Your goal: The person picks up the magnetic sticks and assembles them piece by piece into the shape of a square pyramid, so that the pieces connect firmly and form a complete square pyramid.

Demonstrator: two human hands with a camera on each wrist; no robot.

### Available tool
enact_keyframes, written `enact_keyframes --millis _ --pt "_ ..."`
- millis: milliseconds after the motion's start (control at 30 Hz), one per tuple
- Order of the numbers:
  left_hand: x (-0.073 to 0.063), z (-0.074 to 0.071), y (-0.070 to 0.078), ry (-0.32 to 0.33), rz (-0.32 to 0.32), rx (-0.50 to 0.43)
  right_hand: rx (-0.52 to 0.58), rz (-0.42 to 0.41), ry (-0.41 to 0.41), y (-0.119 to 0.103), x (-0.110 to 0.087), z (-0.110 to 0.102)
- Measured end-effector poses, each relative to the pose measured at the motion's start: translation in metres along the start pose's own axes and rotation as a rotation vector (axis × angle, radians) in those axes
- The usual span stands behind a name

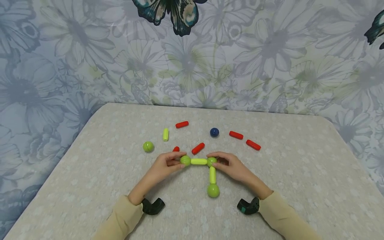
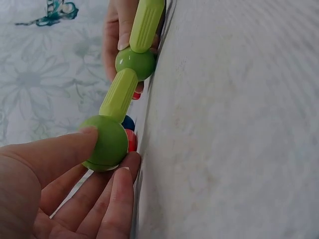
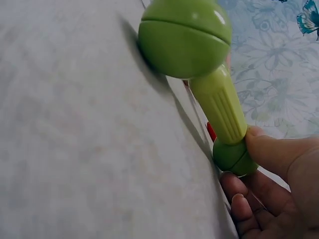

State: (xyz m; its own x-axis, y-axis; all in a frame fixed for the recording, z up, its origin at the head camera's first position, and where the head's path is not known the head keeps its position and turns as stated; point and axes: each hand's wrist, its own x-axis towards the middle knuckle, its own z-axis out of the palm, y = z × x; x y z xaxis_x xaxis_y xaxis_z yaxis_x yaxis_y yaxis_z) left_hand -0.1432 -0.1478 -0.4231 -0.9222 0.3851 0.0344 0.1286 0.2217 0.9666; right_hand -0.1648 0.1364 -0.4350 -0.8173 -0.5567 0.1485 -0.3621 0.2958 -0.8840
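Observation:
An L-shaped piece of green balls and yellow-green rods lies between my hands. My left hand (image 1: 164,166) pinches the green ball (image 1: 185,160) at its left end, thumb on the near side in the left wrist view. A ribbed rod (image 1: 199,161) joins that ball to the corner ball (image 1: 211,162). My right hand (image 1: 232,165) holds the corner ball between thumb and fingers. From the corner, a second rod (image 1: 212,175) runs toward me to another green ball (image 1: 213,190), which looms large in the right wrist view.
Beyond my hands lie several red rods (image 1: 198,148), a loose yellow-green rod (image 1: 166,134), a loose green ball (image 1: 148,146) and a dark blue ball (image 1: 214,132). One red rod (image 1: 176,149) is partly behind my left hand. A flowered wall (image 1: 192,73) stands behind the table.

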Motion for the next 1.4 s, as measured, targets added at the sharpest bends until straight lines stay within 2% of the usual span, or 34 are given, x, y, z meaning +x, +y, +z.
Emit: enact_keyframes --millis 133,200,433,600,700,800,900,967,1067,1200,1300,1400 --pt "0.001 0.004 -0.001 -0.049 0.009 -0.067 -0.025 0.032 0.028 -0.001 -0.009 -0.006" --pt "0.001 0.004 -0.001 -0.050 0.013 -0.082 -0.044 0.051 0.042 -0.001 -0.015 -0.011" --pt "0.000 0.005 0.003 -0.030 0.021 -0.043 -0.087 0.124 0.092 -0.001 -0.043 -0.029" --pt "-0.001 0.010 0.004 -0.068 0.035 -0.023 -0.177 0.166 0.190 -0.009 -0.056 -0.022" --pt "-0.001 0.012 0.007 -0.136 0.044 -0.013 -0.226 0.168 0.264 -0.018 -0.059 -0.009" --pt "-0.002 0.013 0.008 -0.276 0.075 0.059 -0.249 0.182 0.314 -0.026 -0.059 0.005" --pt "-0.003 0.014 0.008 -0.407 0.139 0.159 -0.234 0.210 0.327 -0.031 -0.058 0.016" --pt "-0.004 0.014 0.008 -0.449 0.180 0.202 -0.218 0.218 0.314 -0.034 -0.058 0.021" --pt "-0.006 0.013 0.007 -0.450 0.217 0.219 -0.195 0.204 0.280 -0.036 -0.058 0.027" --pt "-0.006 0.007 0.005 -0.437 0.198 0.205 -0.159 0.160 0.218 -0.036 -0.058 0.025" --pt "-0.004 0.003 0.004 -0.432 0.168 0.197 -0.209 0.142 0.232 -0.033 -0.051 0.014" --pt "-0.003 0.001 0.003 -0.430 0.164 0.199 -0.263 0.135 0.283 -0.029 -0.036 0.001"
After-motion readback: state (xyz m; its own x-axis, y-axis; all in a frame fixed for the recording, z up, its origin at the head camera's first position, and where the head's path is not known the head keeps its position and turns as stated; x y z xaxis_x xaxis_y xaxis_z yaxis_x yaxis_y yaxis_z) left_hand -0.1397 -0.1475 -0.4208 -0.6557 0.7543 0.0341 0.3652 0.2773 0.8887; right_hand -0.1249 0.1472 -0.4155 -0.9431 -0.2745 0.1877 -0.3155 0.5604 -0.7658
